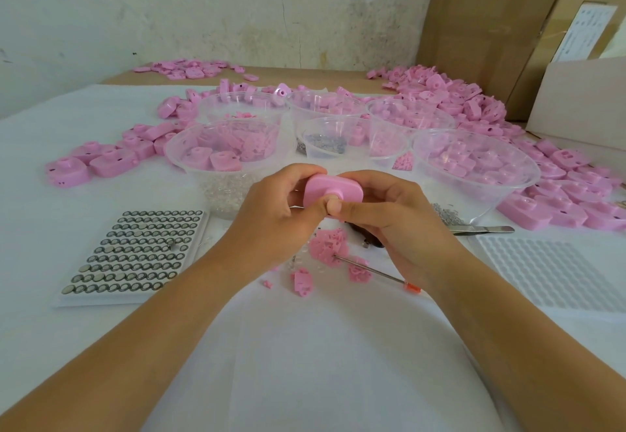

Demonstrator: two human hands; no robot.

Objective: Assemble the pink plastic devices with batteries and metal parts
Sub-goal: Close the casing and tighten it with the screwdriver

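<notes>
Both hands hold one pink plastic device (330, 187) above the middle of the table. My left hand (274, 218) grips its left side, thumb on the round boss at its front. My right hand (393, 221) grips the right side, its thumb meeting the left thumb at the boss. A white tray of button batteries (135, 252) lies to the left. Small pink parts (328, 245) lie in a heap under the hands. A thin metal rod with a red tip (376, 272) lies beside them.
Clear plastic bowls (474, 160) of pink parts and small metal parts (325, 143) stand behind the hands. Loose pink housings (95, 160) are piled left, right and far back. Tweezers (484, 229) and a white empty blister tray (555, 272) lie right. Cardboard boxes (491, 24) stand at back right.
</notes>
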